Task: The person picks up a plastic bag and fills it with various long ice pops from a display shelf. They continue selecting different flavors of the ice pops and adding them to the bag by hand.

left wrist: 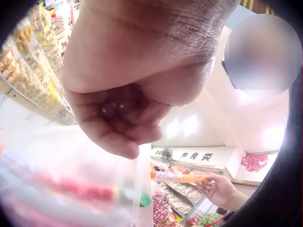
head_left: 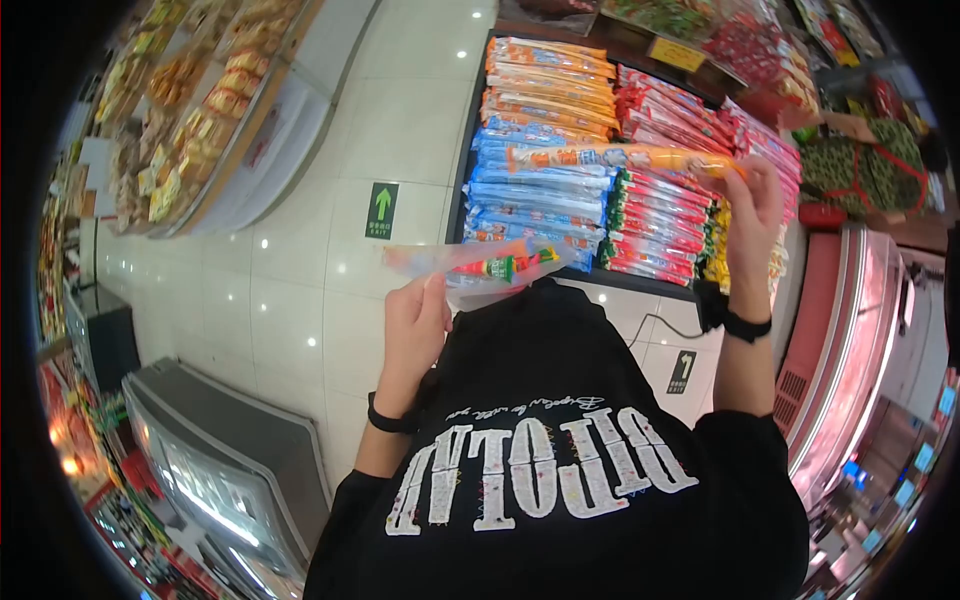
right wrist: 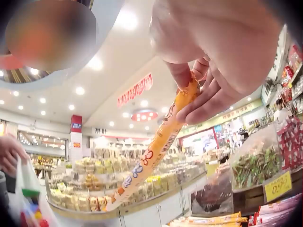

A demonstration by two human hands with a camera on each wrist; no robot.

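Observation:
My left hand point(head_left: 415, 325) grips the top of a thin translucent plastic bag point(head_left: 405, 262). Inside it, coloured stick packs show through, one of them red and green point(head_left: 490, 268). In the left wrist view the fingers point(left wrist: 113, 142) curl in above the bag point(left wrist: 71, 146). Out over the display, my right hand point(head_left: 755, 215) pinches one end of a long orange stick pack point(head_left: 620, 157) between thumb and fingers. The pack lies nearly level in the head view, pointing toward the left. In the right wrist view this orange pack point(right wrist: 151, 146) slants down from the fingertips.
A black-edged display bin holds rows of orange packs point(head_left: 545, 90), blue packs point(head_left: 535, 200) and red-green packs point(head_left: 655, 225). A yellow price sign point(head_left: 677, 54) stands behind. Snack shelves point(head_left: 200, 110) curve along the left, and a grey freezer point(head_left: 230, 450) stands lower left.

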